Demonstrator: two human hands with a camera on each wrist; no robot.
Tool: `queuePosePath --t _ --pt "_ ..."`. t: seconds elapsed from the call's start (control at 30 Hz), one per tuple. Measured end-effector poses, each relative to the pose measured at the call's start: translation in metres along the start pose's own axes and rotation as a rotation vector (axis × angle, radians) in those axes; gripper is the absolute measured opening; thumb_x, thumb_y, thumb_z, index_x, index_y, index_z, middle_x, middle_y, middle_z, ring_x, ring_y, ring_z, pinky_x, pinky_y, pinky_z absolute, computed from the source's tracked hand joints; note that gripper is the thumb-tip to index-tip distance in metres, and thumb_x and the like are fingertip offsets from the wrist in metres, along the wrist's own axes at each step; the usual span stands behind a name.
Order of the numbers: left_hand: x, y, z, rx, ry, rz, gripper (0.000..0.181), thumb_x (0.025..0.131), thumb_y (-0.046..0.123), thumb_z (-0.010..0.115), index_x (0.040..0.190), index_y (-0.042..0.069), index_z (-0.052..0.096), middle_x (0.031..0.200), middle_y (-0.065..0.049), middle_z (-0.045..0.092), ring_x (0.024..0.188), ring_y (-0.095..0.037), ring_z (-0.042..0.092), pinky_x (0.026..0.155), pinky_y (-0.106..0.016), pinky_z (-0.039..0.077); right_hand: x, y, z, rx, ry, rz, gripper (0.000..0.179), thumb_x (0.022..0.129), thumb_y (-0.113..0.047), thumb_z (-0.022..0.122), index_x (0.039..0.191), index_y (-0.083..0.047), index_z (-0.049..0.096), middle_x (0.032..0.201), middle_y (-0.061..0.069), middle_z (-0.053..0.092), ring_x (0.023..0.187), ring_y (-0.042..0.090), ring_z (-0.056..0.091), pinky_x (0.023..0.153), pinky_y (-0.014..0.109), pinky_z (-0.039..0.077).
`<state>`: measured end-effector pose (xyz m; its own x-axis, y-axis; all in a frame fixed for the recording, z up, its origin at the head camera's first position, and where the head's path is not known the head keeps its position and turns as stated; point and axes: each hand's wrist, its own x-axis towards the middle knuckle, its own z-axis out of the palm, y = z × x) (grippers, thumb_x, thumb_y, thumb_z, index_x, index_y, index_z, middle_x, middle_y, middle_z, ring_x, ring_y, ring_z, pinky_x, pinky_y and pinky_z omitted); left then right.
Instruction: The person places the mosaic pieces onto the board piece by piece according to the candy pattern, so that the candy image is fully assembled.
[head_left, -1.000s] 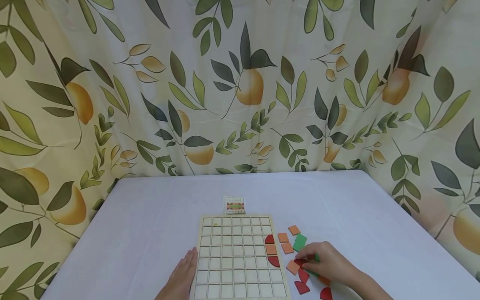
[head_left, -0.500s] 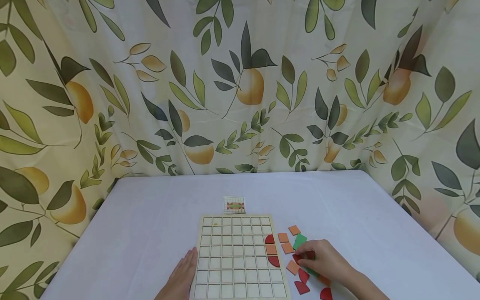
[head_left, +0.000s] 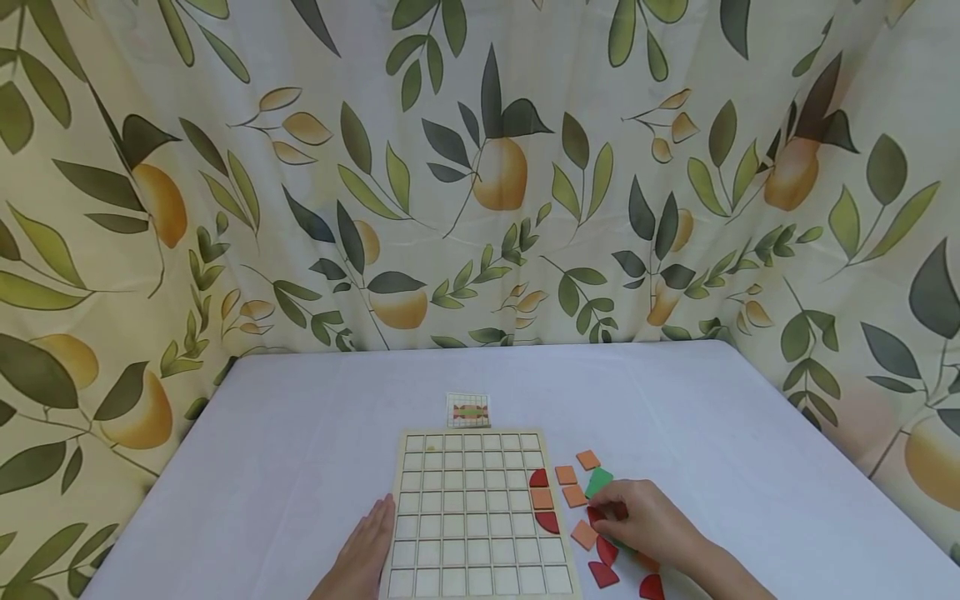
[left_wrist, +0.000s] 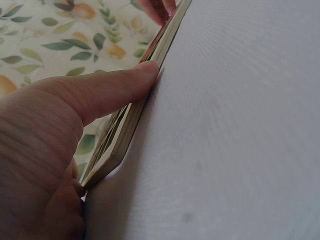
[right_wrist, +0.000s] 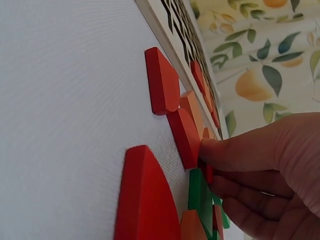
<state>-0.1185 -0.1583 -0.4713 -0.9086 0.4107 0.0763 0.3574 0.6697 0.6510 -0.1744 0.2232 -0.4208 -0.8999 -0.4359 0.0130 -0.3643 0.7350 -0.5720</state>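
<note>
Red piece [head_left: 595, 515] shifted slightly forward, pinched at tip of right grip [head_left: 647, 518].

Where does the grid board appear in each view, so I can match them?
Head: grid board at bottom centre, between the left hand and the right hand.
Left wrist: grid board nearly edge-on, slanting from top centre to lower left, partly behind the left hand.
Right wrist: grid board slanting from top centre down to the right hand.
Shared landmark: the leaf-and-fruit curtain beyond it.
</note>
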Motion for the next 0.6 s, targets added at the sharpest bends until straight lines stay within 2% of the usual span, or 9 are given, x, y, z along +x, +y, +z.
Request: queuePosePath --t 0.17,0.2,0.47,0.53,0.6 --pt "0.001 -0.001 0.001 0.027 0.018 0.026 0.130 0.059 0.066 0.072 0.135 -0.021 0.011 0.140 -0.039 0.015 0.130 -0.049 0.013 0.094 -0.008 -0.013 0.001 0.000 0.000 -0.023 -0.021 -0.002 0.021 0.074 -0.015 0.077 0.094 -0.009 0.071 0.077 -0.013 0.058 0.066 0.007 0.046 0.058 0.020 0.046" --pt "0.001 -0.001 0.001 0.029 0.022 0.033 0.130 0.059 0.066 0.072 0.135 -0.022 0.011 0.140 -0.039 0.015 0.129 -0.049 0.013 0.090 -0.005 -0.015 0.001 0.000 0.000 -0.027 -0.019 -0.003 0.021 0.074 -0.015 0.076 0.093 -0.009 0.071 0.077 -0.013 0.058 0.066 0.006 0.046 0.058 0.020 0.046" --pt "0.000 0.000 0.001 0.058 0.024 0.036 0.128 0.061 0.066 0.070 0.135 -0.021 0.013 0.140 -0.038 0.017 0.130 -0.048 0.014 0.090 -0.004 -0.015 0.005 -0.008 -0.001 -0.036 0.020 -0.026 0.018 0.075 -0.015 0.076 0.092 -0.009 0.072 0.067 -0.014 0.052 0.061 0.006 0.044 0.050 0.021 0.041" --pt "0.000 0.000 0.000 0.050 0.023 0.032 0.128 0.061 0.066 0.070 0.135 -0.021 0.012 0.141 -0.038 0.016 0.130 -0.048 0.014 0.091 -0.005 -0.014 0.007 -0.011 0.000 -0.030 0.036 -0.049 0.017 0.076 -0.014 0.075 0.092 -0.008 0.072 0.070 -0.012 0.055 0.064 0.006 0.047 0.054 0.022 0.044" --pt "0.000 0.001 0.001 0.049 0.017 0.017 0.128 0.061 0.066 0.070 0.136 -0.020 0.012 0.141 -0.037 0.016 0.131 -0.047 0.014 0.096 -0.011 -0.011 0.010 -0.014 0.000 -0.029 0.051 -0.074 0.018 0.076 -0.012 0.074 0.093 -0.008 0.071 0.077 -0.010 0.061 0.069 0.006 0.052 0.060 0.023 0.048"
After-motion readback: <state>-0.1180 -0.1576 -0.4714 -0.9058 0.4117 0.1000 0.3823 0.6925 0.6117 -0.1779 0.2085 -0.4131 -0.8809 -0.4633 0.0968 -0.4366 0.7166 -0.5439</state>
